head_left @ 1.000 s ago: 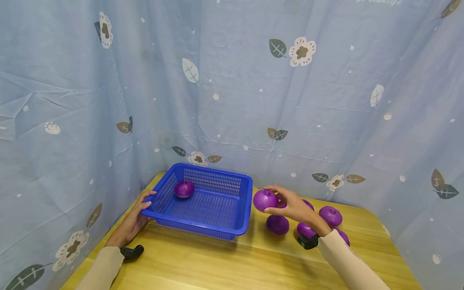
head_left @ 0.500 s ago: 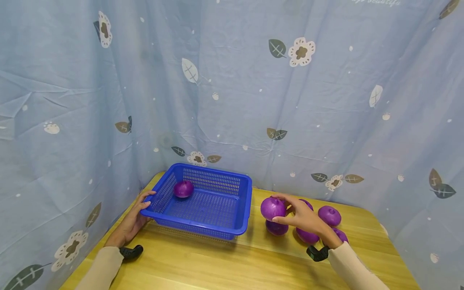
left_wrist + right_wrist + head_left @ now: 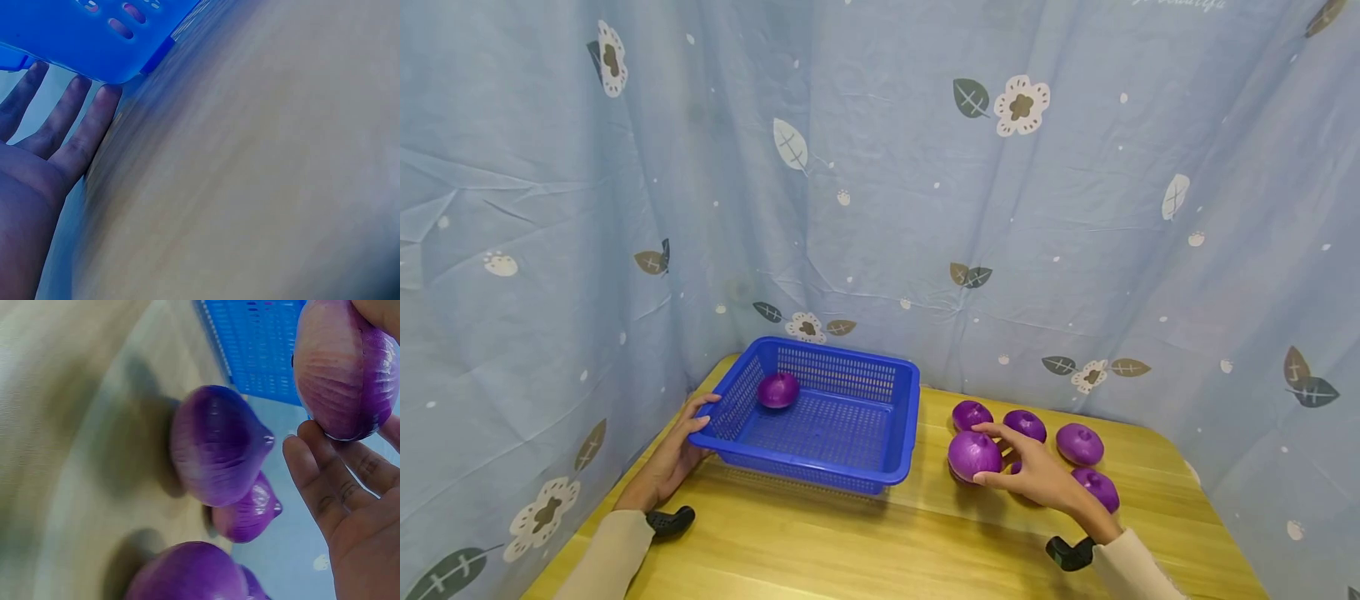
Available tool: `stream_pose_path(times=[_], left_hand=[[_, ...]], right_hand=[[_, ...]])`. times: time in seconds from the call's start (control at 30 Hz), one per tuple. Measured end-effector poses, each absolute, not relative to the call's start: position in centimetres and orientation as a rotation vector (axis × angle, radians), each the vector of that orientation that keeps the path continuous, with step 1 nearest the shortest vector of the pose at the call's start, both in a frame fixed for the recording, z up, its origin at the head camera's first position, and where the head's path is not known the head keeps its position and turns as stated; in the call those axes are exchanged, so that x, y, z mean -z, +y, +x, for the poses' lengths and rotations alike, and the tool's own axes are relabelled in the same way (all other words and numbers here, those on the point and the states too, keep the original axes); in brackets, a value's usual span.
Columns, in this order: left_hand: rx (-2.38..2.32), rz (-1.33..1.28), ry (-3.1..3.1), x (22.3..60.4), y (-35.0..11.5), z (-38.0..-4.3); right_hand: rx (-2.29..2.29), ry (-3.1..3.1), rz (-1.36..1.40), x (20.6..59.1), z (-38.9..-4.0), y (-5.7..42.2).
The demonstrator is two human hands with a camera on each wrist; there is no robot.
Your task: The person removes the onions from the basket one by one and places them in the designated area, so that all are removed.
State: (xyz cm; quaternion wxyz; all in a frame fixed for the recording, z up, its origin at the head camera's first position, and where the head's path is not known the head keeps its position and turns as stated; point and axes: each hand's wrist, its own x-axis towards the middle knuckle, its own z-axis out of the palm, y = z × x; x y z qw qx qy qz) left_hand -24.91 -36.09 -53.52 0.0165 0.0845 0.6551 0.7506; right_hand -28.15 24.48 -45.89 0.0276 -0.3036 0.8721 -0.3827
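Note:
My right hand holds a purple onion between thumb and fingertips, right of the basket. In the head view, this onion overlaps another one under it. The right wrist view shows the held onion at upper right, with loose onions on the table beyond the fingers. At the basket's left side, my left hand grips the rim of the blue plastic basket. From the left wrist, three fingers reach to the basket's outer side. One onion lies in the basket's back left corner.
Several more onions stand on the wooden table at the right, among them ones at the back, far right and front right. A blue patterned curtain hangs close behind the table and along its left side.
My right hand has moved right and toward me with the onion, away from the basket, uncovering an onion at the back. The left hand and basket stay in place.

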Motion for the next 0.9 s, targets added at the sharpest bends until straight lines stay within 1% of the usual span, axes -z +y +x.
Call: stream_pose_path(times=[0.47,0.7,0.9], left_hand=[[-2.328,0.265,2.048,53.6,-36.2,-25.1],[-2.318,0.277,2.06,53.7,-36.2,-25.0],[-2.322,0.286,2.064,53.5,-36.1,-24.9]], right_hand=[[1.17,2.659,-0.863,48.7,-25.9,25.4],[1.188,2.666,-0.872,50.3,-24.9,25.6],[1.174,2.663,-0.844,51.0,-24.3,25.6]])
